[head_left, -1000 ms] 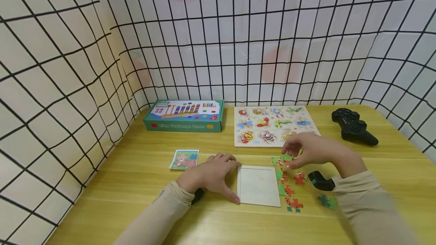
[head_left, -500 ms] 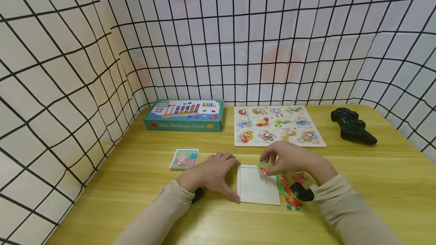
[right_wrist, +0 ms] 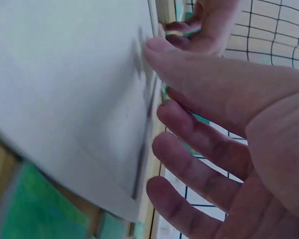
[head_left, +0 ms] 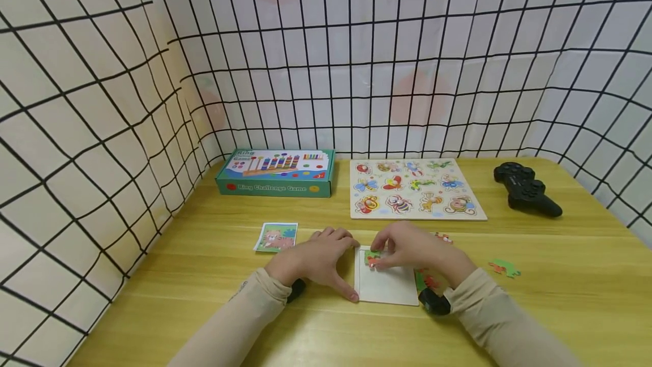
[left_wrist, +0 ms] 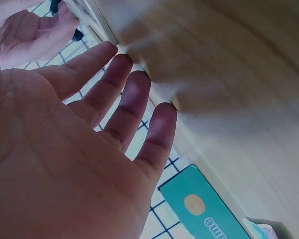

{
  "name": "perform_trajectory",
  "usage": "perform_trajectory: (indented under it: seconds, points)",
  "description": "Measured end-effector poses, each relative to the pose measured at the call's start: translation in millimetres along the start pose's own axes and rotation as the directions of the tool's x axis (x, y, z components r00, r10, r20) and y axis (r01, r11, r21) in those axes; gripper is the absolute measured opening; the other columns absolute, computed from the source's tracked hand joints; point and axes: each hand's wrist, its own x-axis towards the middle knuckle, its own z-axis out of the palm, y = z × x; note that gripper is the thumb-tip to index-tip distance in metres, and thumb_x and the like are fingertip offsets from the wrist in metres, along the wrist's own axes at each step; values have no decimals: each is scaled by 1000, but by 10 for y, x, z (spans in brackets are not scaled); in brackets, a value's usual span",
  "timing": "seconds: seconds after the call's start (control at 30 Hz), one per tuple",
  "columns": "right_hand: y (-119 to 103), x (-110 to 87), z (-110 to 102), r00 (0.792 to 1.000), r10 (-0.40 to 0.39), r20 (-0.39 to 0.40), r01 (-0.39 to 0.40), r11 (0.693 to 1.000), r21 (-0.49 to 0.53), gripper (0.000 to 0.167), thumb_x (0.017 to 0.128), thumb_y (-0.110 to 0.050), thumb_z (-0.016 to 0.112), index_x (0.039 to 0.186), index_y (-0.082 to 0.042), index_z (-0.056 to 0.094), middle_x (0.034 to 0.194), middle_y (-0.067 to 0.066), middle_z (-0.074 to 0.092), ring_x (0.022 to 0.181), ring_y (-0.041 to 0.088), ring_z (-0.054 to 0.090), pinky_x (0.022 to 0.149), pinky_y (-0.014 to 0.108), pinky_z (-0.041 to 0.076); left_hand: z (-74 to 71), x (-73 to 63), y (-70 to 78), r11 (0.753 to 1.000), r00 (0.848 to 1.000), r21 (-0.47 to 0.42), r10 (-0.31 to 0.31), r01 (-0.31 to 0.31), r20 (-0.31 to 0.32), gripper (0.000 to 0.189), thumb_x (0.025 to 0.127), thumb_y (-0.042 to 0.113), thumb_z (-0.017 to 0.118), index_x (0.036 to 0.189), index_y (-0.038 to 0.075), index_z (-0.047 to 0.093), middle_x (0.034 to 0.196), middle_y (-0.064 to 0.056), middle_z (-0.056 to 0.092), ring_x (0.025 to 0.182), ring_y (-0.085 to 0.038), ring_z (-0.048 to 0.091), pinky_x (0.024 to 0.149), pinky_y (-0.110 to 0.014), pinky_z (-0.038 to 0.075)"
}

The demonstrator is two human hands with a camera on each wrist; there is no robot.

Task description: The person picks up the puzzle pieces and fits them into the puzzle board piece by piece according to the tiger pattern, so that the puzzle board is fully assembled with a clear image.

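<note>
My right hand (head_left: 416,249) pinches a green and orange puzzle piece (head_left: 372,258) at the upper left of a pale, square puzzle tray (head_left: 388,289). In the right wrist view its thumb (right_wrist: 162,47) lies close over the tray's white base (right_wrist: 74,84); there the piece is mostly hidden. My left hand (head_left: 320,259) rests at the tray's left side, thumb at the lower corner and fingertips at the upper one. Its fingers (left_wrist: 132,107) reach out fairly straight in the left wrist view. More puzzle pieces (head_left: 427,280) lie right of the tray, partly hidden by my right arm.
A picture card (head_left: 277,237) of a tiger lies left of the tray. Behind stand a green game box (head_left: 275,173) and an insect peg board (head_left: 417,190). A black game controller (head_left: 527,190) is at the back right. One loose green piece (head_left: 505,268) lies right of my arm.
My right hand has carried a puzzle piece leftward from the group of pieces to the tray's upper left. The left hand has stayed at the tray's edge.
</note>
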Motion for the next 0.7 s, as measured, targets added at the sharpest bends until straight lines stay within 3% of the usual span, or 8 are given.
perform_trajectory:
  seconds: [0.7]
  points:
    - [-51, 67, 108, 998, 33, -50, -35, 998, -49, 20, 82, -23, 86, 96, -15, 74, 89, -9, 66, 75, 11, 54, 65, 28, 48, 5, 0, -3, 1000, 1000, -5, 3, -3, 3, 104, 68, 76, 76, 146, 15, 49, 141, 2, 46, 126, -20, 39, 111, -44, 31]
